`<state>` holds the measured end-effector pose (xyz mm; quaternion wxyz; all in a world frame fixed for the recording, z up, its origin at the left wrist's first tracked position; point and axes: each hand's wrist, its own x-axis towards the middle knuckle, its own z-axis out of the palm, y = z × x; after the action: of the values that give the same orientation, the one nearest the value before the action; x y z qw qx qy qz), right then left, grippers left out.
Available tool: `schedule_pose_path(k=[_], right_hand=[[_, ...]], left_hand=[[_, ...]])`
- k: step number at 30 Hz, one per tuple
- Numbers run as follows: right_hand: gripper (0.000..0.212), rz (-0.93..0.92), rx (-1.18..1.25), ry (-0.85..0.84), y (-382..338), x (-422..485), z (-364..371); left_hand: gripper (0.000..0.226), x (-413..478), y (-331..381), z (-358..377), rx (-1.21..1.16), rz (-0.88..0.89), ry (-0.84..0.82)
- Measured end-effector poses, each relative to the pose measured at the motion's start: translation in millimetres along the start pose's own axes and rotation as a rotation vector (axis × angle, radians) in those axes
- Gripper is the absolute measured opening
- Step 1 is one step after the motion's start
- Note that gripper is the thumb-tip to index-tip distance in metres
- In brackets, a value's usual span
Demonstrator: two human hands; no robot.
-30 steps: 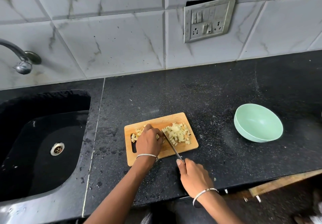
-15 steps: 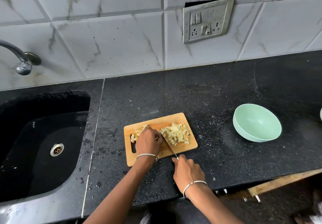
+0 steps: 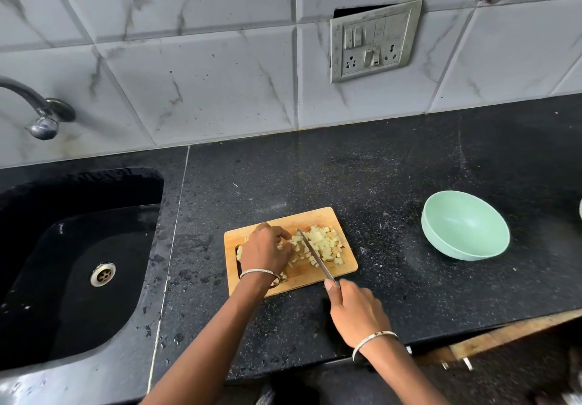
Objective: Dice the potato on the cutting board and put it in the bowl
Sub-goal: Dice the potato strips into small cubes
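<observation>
A small wooden cutting board (image 3: pixel 321 278) lies on the black counter. Pale potato dice (image 3: pixel 327 244) are heaped on its right half, with a few pieces at its left edge (image 3: pixel 239 251). My left hand (image 3: pixel 266 248) sits on the board with curled fingers over potato pieces; what lies under it is hidden. My right hand (image 3: pixel 356 310) grips the handle of a knife (image 3: pixel 311 253) whose blade runs diagonally across the board beside the heap. A mint green bowl (image 3: pixel 466 231) stands to the right, with nothing inside.
A black sink (image 3: pixel 75 272) with a metal drain lies to the left, under a tap (image 3: pixel 37 111). The tiled wall carries a switch plate (image 3: pixel 374 40). The counter's front edge runs just below my right hand. A wooden strip (image 3: pixel 510 332) shows at the lower right.
The knife blade has slid toward the far side of the board and now lies along the heap. My left hand has shifted slightly right toward the dice.
</observation>
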<state>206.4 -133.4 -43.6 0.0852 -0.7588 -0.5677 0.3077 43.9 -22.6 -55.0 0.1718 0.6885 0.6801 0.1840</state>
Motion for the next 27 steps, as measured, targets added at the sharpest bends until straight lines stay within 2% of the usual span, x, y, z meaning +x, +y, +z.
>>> schedule_pose_path(k=[3, 11, 14, 18, 21, 24, 27], right_hand=[[0.043, -0.015, -0.031, 0.004, -2.1, 5.3, -0.5], [0.042, -0.021, -0.020, -0.108, -5.4, 3.8, 4.5], [0.043, -0.024, -0.015, -0.088, -1.2, 7.1, -3.4], [0.043, -0.013, -0.033, 0.030, 3.4, 12.2, -19.5], [0.044, 0.032, -0.084, 0.132, 6.0, 14.1, -26.7], [0.042, 0.078, -0.170, 0.162, 12.4, 14.8, -27.9], [0.040, 0.091, -0.122, 0.095, 16.0, 14.9, -17.3]], left_hand=[[0.021, 0.2, 4.1, 4.2, 0.042, 0.025, -0.012], [0.007, 1.7, 2.8, 7.0, 0.031, -0.013, 0.013], [0.005, 1.1, -3.7, 3.1, -0.027, -0.003, 0.039], [0.022, 4.2, -2.6, 0.5, -0.077, 0.187, 0.043], [0.027, 8.6, 5.9, 3.2, 0.009, 0.314, -0.011], [0.030, 11.0, 13.2, 9.5, 0.062, 0.334, -0.056], [0.038, 13.0, 20.1, 16.8, 0.105, 0.326, -0.092]])
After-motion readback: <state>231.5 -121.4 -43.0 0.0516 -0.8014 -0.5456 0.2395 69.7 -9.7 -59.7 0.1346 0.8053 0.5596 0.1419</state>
